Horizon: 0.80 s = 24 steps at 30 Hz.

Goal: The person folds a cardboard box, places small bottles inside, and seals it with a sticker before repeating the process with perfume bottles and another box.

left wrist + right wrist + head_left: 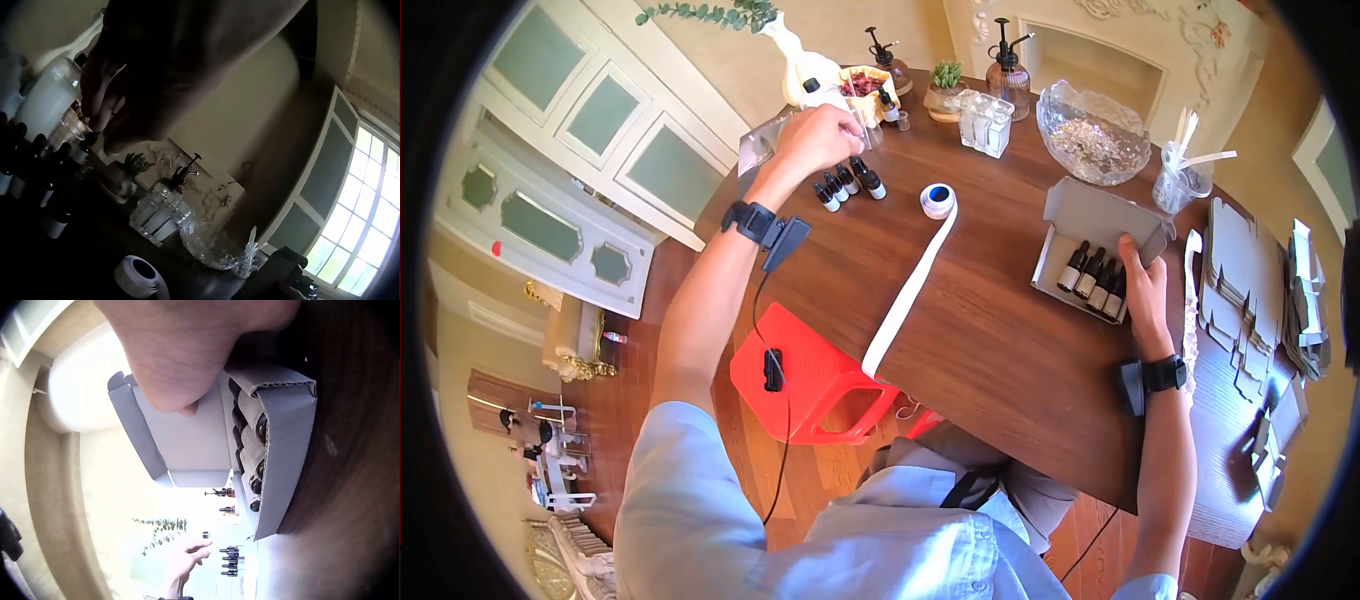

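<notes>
My left hand [820, 138] hovers at the far left of the table, its fingers loosely bent and pointing down. Near its fingertips stands a dropper bottle [889, 107] with a black top. Several more small dropper bottles [871, 183] with white labels stand in a row just below that hand. On the right, my right hand [1146, 290] grips an open grey cardboard box [1050, 250] at its side and raised lid [187, 437]; some of its fingers are hidden. Several dark dropper bottles [1084, 272] with pale labels lie side by side inside the box.
A roll of white tape [937, 203] trails a strip to the front edge. Along the back stand a large white bottle [50, 94], a potted succulent [946, 76], a glass block [985, 122], sprayers [1008, 75] and a glass bowl [1090, 150]. Flat grey cardboard [1245, 280] is stacked right.
</notes>
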Tool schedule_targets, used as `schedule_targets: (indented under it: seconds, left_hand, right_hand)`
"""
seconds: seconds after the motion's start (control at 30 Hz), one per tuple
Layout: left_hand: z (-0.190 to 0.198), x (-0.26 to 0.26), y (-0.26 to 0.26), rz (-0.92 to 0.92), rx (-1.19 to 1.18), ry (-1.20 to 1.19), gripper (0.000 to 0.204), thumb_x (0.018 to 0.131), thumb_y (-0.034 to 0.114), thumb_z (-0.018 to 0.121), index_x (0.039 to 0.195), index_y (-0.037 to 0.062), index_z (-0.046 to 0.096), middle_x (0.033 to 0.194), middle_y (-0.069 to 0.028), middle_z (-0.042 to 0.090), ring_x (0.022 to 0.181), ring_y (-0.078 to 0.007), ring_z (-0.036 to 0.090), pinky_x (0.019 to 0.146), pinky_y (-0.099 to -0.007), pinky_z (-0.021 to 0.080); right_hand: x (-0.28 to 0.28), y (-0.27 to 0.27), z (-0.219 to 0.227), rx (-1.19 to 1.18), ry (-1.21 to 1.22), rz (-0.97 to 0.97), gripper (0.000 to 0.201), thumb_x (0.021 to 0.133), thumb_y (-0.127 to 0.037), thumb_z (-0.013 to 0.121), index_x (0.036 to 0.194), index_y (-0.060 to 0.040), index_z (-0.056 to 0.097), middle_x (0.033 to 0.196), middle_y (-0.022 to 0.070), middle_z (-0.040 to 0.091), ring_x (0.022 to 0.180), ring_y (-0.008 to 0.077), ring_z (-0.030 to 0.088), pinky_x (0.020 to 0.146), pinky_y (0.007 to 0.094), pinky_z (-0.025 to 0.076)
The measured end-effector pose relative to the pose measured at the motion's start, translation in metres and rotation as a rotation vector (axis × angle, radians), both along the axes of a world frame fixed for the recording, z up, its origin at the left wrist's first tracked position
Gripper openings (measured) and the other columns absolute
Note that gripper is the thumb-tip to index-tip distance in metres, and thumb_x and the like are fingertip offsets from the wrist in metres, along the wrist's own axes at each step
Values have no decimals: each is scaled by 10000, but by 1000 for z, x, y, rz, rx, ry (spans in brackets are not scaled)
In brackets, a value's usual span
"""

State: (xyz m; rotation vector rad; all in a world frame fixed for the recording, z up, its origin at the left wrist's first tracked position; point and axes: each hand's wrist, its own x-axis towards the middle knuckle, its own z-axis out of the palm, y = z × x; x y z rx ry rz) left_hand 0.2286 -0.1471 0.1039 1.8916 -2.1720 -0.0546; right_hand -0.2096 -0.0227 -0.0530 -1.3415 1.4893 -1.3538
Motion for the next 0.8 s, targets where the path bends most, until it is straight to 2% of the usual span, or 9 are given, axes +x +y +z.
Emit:
schedule_targets:
  seconds: [0.07,0.3,0.43,0.5,0.57,0.6,0.63,0.7,0.8]
  left_hand:
    - [-5,8,-3,-5,46,-147,252,817,247,801,1037,123,818,1008,-88,797,946,-248,753,822,-369,576]
    - [-30,17,-25,46,113,-173,200,841,199,734,997,98,809,957,-125,789,918,-281,755,813,-399,574]
    - [-21,30,-37,-22,-19,-124,145,864,161,687,945,104,792,914,-124,780,876,-296,747,762,-427,562]
    - [0,23,-30,-28,-171,-132,136,891,189,702,940,74,756,845,-141,747,788,-311,710,713,-434,534]
    - [17,21,-27,-245,-244,86,135,949,181,702,985,55,733,777,-82,699,718,-192,637,687,-365,508]
    - [36,2,-19,-217,-144,99,128,956,159,700,984,36,721,770,-38,666,736,-135,602,681,-327,494]
    - [42,-4,-17,-372,-142,142,134,972,153,681,980,22,707,778,-5,643,740,-107,579,674,-291,478]
    - [54,-42,7,-412,80,276,92,985,118,653,986,43,706,812,27,647,761,-58,569,677,-244,462]
    - [37,-103,37,-590,316,369,110,971,137,676,986,31,702,792,19,647,739,-70,575,659,-250,465]
  right_hand:
    - [-1,-1,-3,-5,-3,3,440,1056,-378,631,1210,29,692,1082,48,723,1017,145,608,938,325,477]
    - [2,2,2,-10,-12,-6,432,1055,-377,633,1202,24,697,1070,42,723,1015,138,603,943,323,473]
    - [2,0,-1,-9,-11,-8,410,1055,-365,632,1186,17,703,1052,19,713,987,121,594,912,304,474]
    - [7,0,1,-83,-51,-22,380,1055,-351,631,1133,14,702,960,-20,680,899,99,569,820,292,478]
    - [2,0,-2,12,-25,4,352,1052,-335,634,1070,12,695,880,-45,636,828,85,537,738,292,469]
    - [1,-1,-6,-24,-30,-4,350,1047,-334,637,1038,12,691,855,-51,618,812,81,522,717,297,462]
    - [2,-3,-8,-69,-32,-6,349,1043,-333,641,1006,11,686,830,-57,599,796,78,507,695,301,455]
    - [3,-3,-4,-14,-39,-14,364,1033,-333,645,987,26,683,835,-47,609,804,76,505,702,298,456]
    - [9,-1,1,-60,-96,-25,375,1026,-332,645,982,39,675,823,-36,608,798,76,498,699,297,452]
